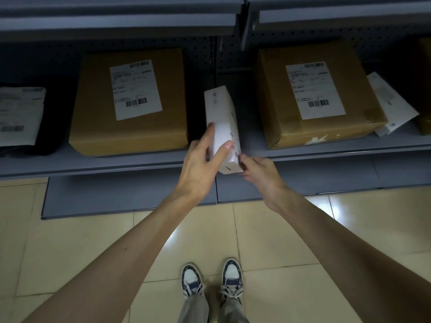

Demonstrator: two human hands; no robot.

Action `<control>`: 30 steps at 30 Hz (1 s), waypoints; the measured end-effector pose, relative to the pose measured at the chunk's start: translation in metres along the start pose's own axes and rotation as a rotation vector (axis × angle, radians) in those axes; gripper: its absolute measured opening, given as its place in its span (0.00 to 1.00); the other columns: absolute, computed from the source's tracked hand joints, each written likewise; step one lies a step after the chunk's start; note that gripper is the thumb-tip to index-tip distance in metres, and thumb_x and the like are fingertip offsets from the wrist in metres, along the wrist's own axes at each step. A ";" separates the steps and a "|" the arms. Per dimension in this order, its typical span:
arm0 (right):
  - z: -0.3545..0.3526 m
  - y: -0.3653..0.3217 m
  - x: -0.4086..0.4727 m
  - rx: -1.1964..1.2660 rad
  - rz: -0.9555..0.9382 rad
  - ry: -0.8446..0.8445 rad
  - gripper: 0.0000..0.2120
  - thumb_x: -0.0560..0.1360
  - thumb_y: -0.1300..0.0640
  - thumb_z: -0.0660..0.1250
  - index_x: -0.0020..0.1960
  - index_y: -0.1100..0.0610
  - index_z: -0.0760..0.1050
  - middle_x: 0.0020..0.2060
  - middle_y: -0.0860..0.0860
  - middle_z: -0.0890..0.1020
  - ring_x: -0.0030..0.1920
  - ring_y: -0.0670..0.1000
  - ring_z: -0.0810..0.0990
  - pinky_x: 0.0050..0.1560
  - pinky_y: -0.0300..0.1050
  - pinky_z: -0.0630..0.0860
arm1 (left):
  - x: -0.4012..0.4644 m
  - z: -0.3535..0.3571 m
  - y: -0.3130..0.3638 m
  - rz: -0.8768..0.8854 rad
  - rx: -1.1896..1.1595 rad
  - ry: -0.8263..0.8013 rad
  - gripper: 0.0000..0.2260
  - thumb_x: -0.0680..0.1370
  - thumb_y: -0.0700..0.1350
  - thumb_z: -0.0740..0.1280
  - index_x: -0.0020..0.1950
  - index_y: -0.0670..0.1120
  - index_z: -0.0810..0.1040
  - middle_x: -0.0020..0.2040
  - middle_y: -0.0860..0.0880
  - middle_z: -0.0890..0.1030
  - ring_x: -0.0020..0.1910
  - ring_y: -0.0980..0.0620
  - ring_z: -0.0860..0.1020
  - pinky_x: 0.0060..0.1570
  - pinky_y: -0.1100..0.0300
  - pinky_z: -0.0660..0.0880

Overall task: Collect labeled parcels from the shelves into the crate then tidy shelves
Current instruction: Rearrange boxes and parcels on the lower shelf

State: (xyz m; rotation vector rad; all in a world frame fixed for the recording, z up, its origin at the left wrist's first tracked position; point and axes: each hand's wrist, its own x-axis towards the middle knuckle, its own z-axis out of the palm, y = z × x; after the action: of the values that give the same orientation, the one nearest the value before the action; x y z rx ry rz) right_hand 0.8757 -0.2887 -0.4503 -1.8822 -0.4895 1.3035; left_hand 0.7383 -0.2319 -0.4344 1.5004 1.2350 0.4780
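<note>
At the far left of the grey shelf (pixel 116 163) lies a dark bag (pixel 50 136) with a white printed label (pixel 18 115) on top, cut off by the edge of the view. Just beside it sits a large brown carton (pixel 100 134), lying flat, with a white shipping label (pixel 135 89) and barcodes on its upper face.

In the gap between the two cartons, near the upright post where the shelf units meet, stands a narrow white box (pixel 222 117) on its long edge, its near end jutting past the shelf lip. The left hand (pixel 200 164) grips it from the left side, the forefinger stretched along the box's left face and the thumb pressed on the narrow top edge. The right hand (pixel 256 170) touches the box's near right corner with curled fingertips; whether it truly pinches the box or only steadies it I cannot tell. The two hands are close together, one on either side of the box.

To the right sits a second brown carton (pixel 326 129), also flat, with its own shipping label (pixel 314 89) and some scuffed, torn patches along its front edge. A flat white packet (pixel 394 108) leans tilted against that carton's right side. At the far right edge, part of another brown box (pixel 424 89) shows.

Below, the floor (pixel 70 241) is pale tile, and the person's two sneakers (pixel 210 280) stand side by side between the outstretched forearms.
</note>
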 end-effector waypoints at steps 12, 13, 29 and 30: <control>-0.010 0.013 -0.005 0.003 -0.150 0.071 0.08 0.79 0.60 0.66 0.57 0.59 0.80 0.50 0.50 0.84 0.48 0.44 0.83 0.45 0.30 0.76 | 0.000 0.000 -0.027 -0.105 0.057 0.052 0.21 0.83 0.51 0.64 0.76 0.53 0.70 0.63 0.51 0.68 0.49 0.64 0.75 0.47 0.84 0.65; -0.014 0.015 -0.006 0.007 -0.156 0.085 0.08 0.79 0.61 0.67 0.57 0.60 0.79 0.51 0.52 0.84 0.49 0.45 0.83 0.47 0.32 0.77 | 0.001 0.002 -0.028 -0.096 0.076 0.042 0.19 0.83 0.50 0.63 0.75 0.53 0.71 0.63 0.50 0.67 0.49 0.66 0.75 0.50 0.84 0.65; -0.026 0.024 -0.008 0.005 -0.139 -0.042 0.12 0.78 0.61 0.68 0.61 0.59 0.76 0.49 0.48 0.84 0.48 0.39 0.82 0.47 0.30 0.77 | -0.010 0.003 -0.044 -0.108 -0.237 -0.015 0.20 0.83 0.40 0.63 0.71 0.58 0.70 0.53 0.51 0.83 0.49 0.60 0.82 0.46 0.65 0.80; -0.028 0.021 -0.006 0.028 -0.127 -0.041 0.13 0.78 0.59 0.69 0.61 0.58 0.74 0.49 0.47 0.84 0.48 0.40 0.82 0.49 0.32 0.77 | -0.008 -0.005 -0.043 -0.114 -0.233 -0.039 0.19 0.83 0.39 0.63 0.72 0.56 0.71 0.52 0.50 0.83 0.49 0.59 0.83 0.47 0.64 0.81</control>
State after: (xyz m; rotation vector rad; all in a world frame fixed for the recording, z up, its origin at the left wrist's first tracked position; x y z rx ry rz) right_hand 0.8963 -0.3166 -0.4583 -1.7748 -0.5983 1.2607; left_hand 0.7121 -0.2414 -0.4689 1.2311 1.1836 0.4963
